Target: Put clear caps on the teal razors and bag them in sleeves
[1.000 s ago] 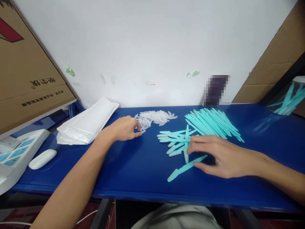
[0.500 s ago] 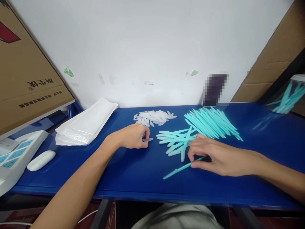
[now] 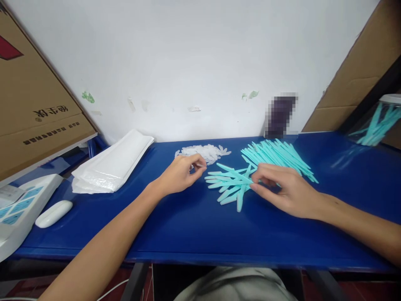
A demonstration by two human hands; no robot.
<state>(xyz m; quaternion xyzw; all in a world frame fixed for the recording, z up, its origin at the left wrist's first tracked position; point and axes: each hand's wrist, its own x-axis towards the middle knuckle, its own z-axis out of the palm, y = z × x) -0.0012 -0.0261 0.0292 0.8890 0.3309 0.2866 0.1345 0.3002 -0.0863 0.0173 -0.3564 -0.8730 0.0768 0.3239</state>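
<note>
My left hand (image 3: 181, 173) is pinched closed in front of the pile of translucent blade caps (image 3: 205, 152). Between its thumb and fingertips is a small translucent cap (image 3: 202, 166), mostly covered by the fingers. My right hand (image 3: 283, 188) pinches the end of a turquoise eyebrow razor (image 3: 227, 168), which points up and left toward my left hand. Under and beside that razor lies a loose, crossed group of turquoise razors (image 3: 224, 194). A larger heap of turquoise razors (image 3: 278, 154) sits just behind my right hand.
White padded mailers (image 3: 115, 163) lie at the left on the blue table (image 3: 188, 234). Nearer are a white oval case (image 3: 54, 213) and a white tray with blue labels (image 3: 29, 205). A clear jar of turquoise razors (image 3: 377, 123) stands far right. Cardboard (image 3: 40, 92) leans at left.
My left hand took a cap from the pile and brought it right. My right hand picked up the separate front razor and raised it, its far end swinging upward toward the left hand.
</note>
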